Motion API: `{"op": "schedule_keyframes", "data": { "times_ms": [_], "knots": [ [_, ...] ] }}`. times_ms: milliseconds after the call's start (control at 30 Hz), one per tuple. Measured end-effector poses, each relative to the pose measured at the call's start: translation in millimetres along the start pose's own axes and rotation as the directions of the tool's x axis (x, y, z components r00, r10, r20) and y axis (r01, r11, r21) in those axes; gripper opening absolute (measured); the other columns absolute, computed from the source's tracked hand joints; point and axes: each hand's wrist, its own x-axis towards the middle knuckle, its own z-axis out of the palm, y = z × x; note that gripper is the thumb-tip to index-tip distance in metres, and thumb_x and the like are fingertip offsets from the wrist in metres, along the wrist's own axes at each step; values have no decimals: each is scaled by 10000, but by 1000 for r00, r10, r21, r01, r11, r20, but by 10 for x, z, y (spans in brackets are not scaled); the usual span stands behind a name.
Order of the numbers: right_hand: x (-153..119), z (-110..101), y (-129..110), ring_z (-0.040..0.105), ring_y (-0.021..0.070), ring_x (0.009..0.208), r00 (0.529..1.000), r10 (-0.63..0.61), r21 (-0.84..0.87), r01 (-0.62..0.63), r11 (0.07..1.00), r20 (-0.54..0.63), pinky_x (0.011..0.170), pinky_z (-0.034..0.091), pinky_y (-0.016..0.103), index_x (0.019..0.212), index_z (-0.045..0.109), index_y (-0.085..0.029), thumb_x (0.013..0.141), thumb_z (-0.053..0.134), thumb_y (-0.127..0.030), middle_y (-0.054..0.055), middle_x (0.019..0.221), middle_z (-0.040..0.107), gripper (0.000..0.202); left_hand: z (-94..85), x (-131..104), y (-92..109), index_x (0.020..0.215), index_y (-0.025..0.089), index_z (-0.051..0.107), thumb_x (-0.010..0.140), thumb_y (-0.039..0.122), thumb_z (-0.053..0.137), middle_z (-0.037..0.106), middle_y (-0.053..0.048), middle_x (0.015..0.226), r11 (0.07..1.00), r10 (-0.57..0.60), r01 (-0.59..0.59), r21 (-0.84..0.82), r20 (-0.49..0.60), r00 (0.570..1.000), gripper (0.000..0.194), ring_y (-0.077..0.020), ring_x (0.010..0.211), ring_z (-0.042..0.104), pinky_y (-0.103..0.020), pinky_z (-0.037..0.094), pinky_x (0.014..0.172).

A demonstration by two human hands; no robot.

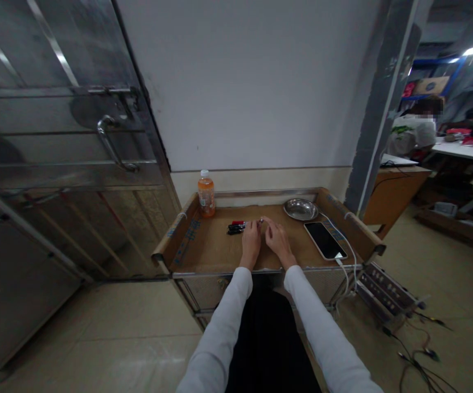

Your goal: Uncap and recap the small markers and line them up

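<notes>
Several pens (pixel 235 228), dark ones and one with a red part, lie side by side on the cardboard-covered top of a small cart (pixel 207 251). My left hand (pixel 252 240) is bent over their right ends, fingers closed together; which pen it grips is hidden. Just to its right, my right hand (pixel 278 241) has its thumb and forefinger drawn together around a small pale spot level with the pen ends. What that spot is remains too small to make out. The two hands nearly meet at the fingertips.
A bottle of orange drink (pixel 206 196) stands at the back left. On the right are a shiny metal dish (pixel 301 209) and a phone (pixel 325 240) with a white cable (pixel 349 245). Raised sides edge the cart. A person (pixel 417 128) sits beyond the grey post.
</notes>
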Motion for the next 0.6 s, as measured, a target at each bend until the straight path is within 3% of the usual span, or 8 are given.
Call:
{"op": "schedule_keyframes", "data": {
  "times_ms": [67, 167, 367, 533, 600],
  "knots": [
    [-6, 4, -29, 561, 158, 1074, 999, -27, 15, 27, 1000, 23, 940, 408, 295, 1380, 388, -215, 867, 331, -97, 57, 1264, 585, 529, -30, -26, -3, 1116, 143, 528, 949, 185, 369, 601, -107, 1044, 998, -42, 43, 39, -30, 999, 234, -194, 958, 574, -307, 449, 837],
    [-13, 41, -34, 550, 161, 1101, 998, 41, -24, -40, 999, 46, 928, 410, 287, 1412, 325, -185, 872, 333, -113, 76, 1242, 594, 544, -80, -93, 12, 1122, 110, 525, 936, 130, 330, 598, -133, 1032, 974, -123, 132, 183, -61, 991, 270, -233, 989, 560, -363, 446, 860],
    [-69, 160, 36, 542, 200, 1063, 968, 207, -232, -171, 958, 139, 925, 373, 305, 1164, 560, -104, 891, 379, -146, 142, 1117, 632, 330, -131, -215, 43, 1105, 60, 510, 909, 74, 258, 552, -208, 1096, 885, -312, 331, 327, -111, 944, 320, -278, 1026, 539, -416, 440, 860],
    [-101, 199, 41, 529, 203, 1102, 967, 197, -296, -144, 944, 158, 915, 371, 311, 1172, 556, -109, 919, 373, -171, 151, 1193, 602, 319, -133, -206, 36, 1107, 55, 494, 901, 75, 225, 523, -246, 1135, 848, -384, 420, 323, -173, 907, 340, -295, 1018, 541, -414, 464, 806],
    [-105, 207, 43, 522, 200, 1120, 971, 186, -307, -132, 943, 152, 921, 369, 310, 1176, 553, -109, 917, 385, -168, 155, 1212, 593, 314, -119, -176, 27, 1129, 57, 482, 888, 62, 236, 510, -245, 1158, 872, -354, 386, 300, -157, 922, 344, -292, 1027, 542, -418, 466, 814]
  ]
}}
